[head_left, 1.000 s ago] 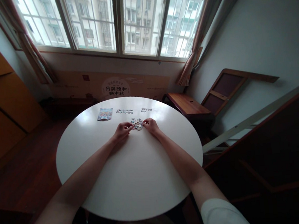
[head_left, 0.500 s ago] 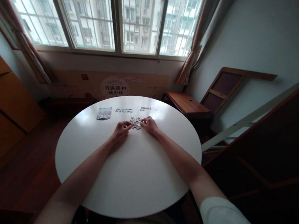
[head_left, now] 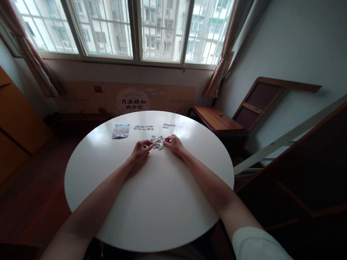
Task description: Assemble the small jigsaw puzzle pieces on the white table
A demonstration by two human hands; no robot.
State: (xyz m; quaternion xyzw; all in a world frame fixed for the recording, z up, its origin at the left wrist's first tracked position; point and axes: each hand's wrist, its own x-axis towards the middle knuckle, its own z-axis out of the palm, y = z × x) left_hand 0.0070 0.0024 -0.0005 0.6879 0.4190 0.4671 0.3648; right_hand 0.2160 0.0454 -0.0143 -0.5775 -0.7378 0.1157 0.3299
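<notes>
A small pile of jigsaw puzzle pieces (head_left: 158,144) lies on the white oval table (head_left: 155,197). My left hand (head_left: 142,148) rests at the pile's left edge, its fingers curled and closed with the tips at the pieces. On the opposite side my right hand (head_left: 173,142) has thumb and fingers drawn together at the pile's right edge. Whatever either pinch holds is too small to make out. Beyond the pile, more pieces are set out in rows, one group (head_left: 143,128) at the left and a smaller one (head_left: 169,126) at the right.
A colourful picture sheet or packet (head_left: 121,131) lies on the table, left of the rows. Past the table's right edge stands a wooden bench or chair (head_left: 218,117). An orange cabinet (head_left: 9,117) is at the left, and a barred window (head_left: 105,26) at the back.
Both hands stay at the two sides of the pile, with hardly any finger movement. The camera view has shifted very slightly.
</notes>
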